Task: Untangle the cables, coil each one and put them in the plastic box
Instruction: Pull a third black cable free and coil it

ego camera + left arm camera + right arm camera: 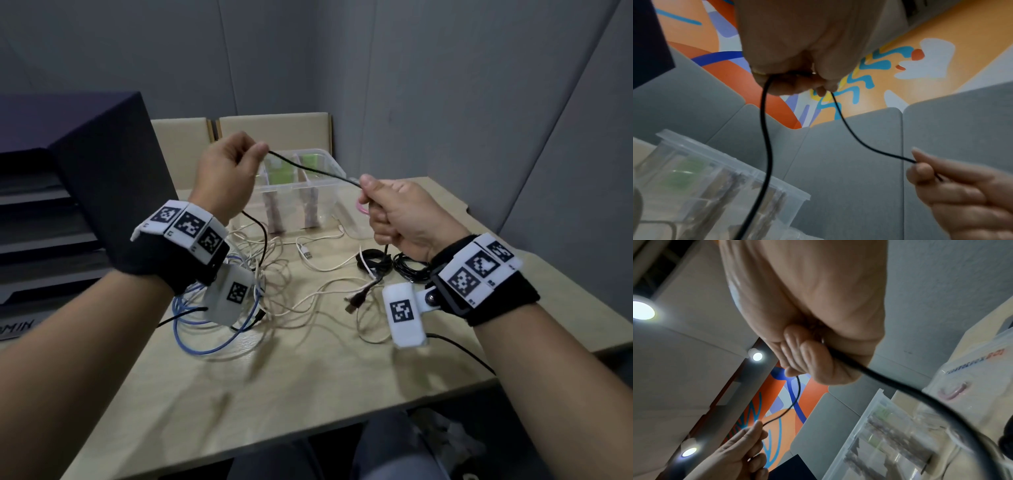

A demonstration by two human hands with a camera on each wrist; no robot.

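Observation:
A thin black cable (pixel 313 170) stretches in the air between both hands, above the clear plastic box (pixel 334 168). My left hand (pixel 231 171) pinches it at the upper left; the cable (pixel 765 146) hangs down from that fist. My right hand (pixel 399 212) grips the other stretch in a fist, and the cable (pixel 900 386) runs down to the table. On the table lie tangled white cables (pixel 274 270), a blue cable loop (pixel 205 342) and black coiled cables (pixel 394 263). The box (pixel 715 178) has dividers and green items inside.
A dark cabinet (pixel 102 178) with trays stands at the left. Cardboard panels (pixel 274 132) lean at the back wall. Black USB plugs (pixel 358 298) lie mid-table. A pink-handled clear lid (pixel 363 207) sits right of the box. Grey partition walls enclose the desk.

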